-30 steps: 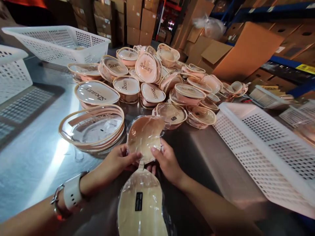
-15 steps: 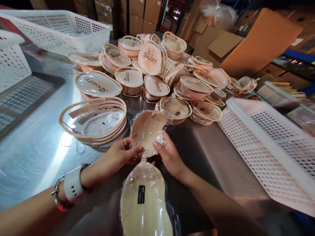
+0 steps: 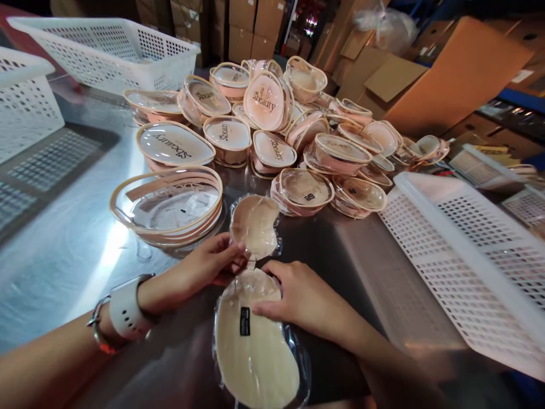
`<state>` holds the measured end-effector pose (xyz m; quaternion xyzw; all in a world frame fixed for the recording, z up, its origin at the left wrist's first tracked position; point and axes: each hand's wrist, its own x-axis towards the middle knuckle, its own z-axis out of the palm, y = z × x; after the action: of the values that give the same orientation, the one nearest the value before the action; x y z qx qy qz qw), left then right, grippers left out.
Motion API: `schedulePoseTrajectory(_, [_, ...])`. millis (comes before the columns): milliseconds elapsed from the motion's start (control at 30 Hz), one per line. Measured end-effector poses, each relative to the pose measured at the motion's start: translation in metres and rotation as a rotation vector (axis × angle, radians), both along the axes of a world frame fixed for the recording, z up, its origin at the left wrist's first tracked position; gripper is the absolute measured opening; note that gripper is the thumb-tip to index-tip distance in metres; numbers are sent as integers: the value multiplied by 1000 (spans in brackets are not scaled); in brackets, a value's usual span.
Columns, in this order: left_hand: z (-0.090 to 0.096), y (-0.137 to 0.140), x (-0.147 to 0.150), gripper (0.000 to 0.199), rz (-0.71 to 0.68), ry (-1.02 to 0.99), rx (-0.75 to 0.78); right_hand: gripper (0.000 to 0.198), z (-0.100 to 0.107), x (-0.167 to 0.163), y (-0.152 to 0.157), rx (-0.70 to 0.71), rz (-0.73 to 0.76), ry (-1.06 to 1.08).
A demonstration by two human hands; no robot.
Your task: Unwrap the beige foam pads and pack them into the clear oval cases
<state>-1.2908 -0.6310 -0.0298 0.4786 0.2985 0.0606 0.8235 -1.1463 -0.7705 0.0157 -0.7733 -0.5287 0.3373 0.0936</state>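
Lying flat on the steel table (image 3: pixel 63 255) just in front of the person, a pair of beige cups joined by a small clasp was being handled with both hands. The far cup (image 3: pixel 254 224), wrapped in clear film, was pinched at its near edge by the left hand (image 3: pixel 208 264), fingers narrowed onto it beside the clasp, probably so that the piece was kept from sliding. The near cup (image 3: pixel 255 346), also under film and bearing a small black label, was pressed down by the right hand (image 3: pixel 298 298), which lay spread and fairly flat, fingertips on the cup's upper edge; nothing was gripped by it, and the flattening seemed meant to smooth the film. A white watch (image 3: pixel 125 312) was worn on the left wrist.

Just beyond the far cup, an open clear case with a tan rim (image 3: pixel 168 204) stood ready, near at hand. Farther back, many similar teardrop-shaped cases (image 3: pixel 264 102) were heaped loosely, some printed with a script word, some tilted on others. The table surface was shiny metal, with a bright glare along its left part. White perforated baskets were set around: one at the right (image 3: pixel 468 255), one at the far left (image 3: pixel 106 54). Cardboard boxes (image 3: pixel 447 74) and blue shelving were seen behind, as in a storeroom.
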Motion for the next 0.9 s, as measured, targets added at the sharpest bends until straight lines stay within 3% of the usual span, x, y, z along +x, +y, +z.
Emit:
schedulePoseTrajectory(67, [-2, 1, -4, 48, -163, -28, 105, 20, -6, -1, 3, 32, 3, 59])
schedulePoseTrajectory(133, [-9, 0, -7, 39, -329, -74, 218, 32, -13, -2, 5, 121, -11, 123])
schedulePoseTrajectory(233, [-23, -4, -9, 25, -406, -84, 298, 48, -18, -1, 5, 240, -32, 153])
schedulePoseTrajectory(400, [-23, -8, -9, 20, -384, -68, 307, 51, -20, 2, 5, 245, -44, 140])
schedulePoseTrajectory(533, [-12, -8, -7, 36, -257, -39, 231, 49, -21, 4, 7, 244, -93, 144])
schedulePoseTrajectory(600, [-13, -8, -5, 41, -149, -49, 246, 45, -19, 5, 8, 207, -146, 291])
schedulePoseTrajectory(667, [-16, -8, -3, 43, -59, -83, 332, 39, -19, 5, 8, 136, -195, 597])
schedulePoseTrajectory(767, [-19, -6, 0, 41, 15, -102, 480, 52, -22, 4, 8, 96, -281, 966])
schedulePoseTrajectory(900, [-12, -4, 0, 37, 37, -51, 495, 49, -30, 0, 11, 163, -327, 936])
